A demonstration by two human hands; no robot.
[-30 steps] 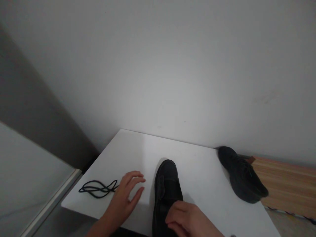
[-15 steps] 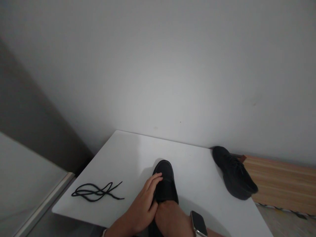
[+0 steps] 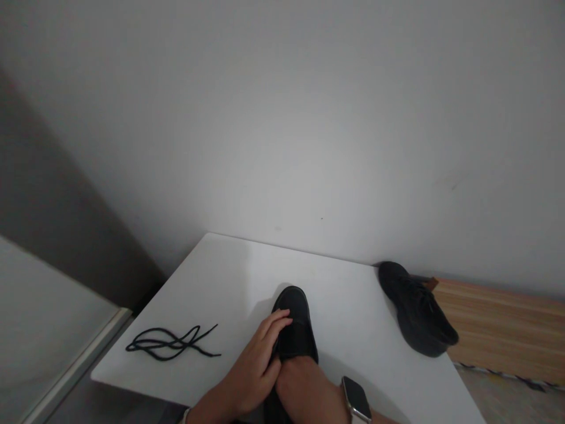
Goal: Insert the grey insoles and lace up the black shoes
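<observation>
A black shoe [image 3: 295, 338] lies on the white table in the middle, its toe pointing at the wall. Across the shoe's left side and upper, my left hand [image 3: 259, 356] holds it, with the fingers laid over the top and the thumb by my right hand. My right hand [image 3: 300, 383] is at the shoe's opening, back of the hand up; its fingers are hidden. There is a watch [image 3: 356, 399] on the right wrist. Left of the hands, a loose black shoelace [image 3: 174, 343] lies folded in loops, its two ends pointing right.
Another black shoe [image 3: 415, 312], with laces in it, stands at the table's right edge. The white table [image 3: 348, 300] meets a pale wall [image 3: 282, 147] behind. A wooden panel [image 3: 498, 324] is beyond the right edge, and a white ledge [image 3: 75, 359] runs along the left.
Almost nothing differs. The view has shifted very slightly, and both hands keep the same hold and place at the shoe.
</observation>
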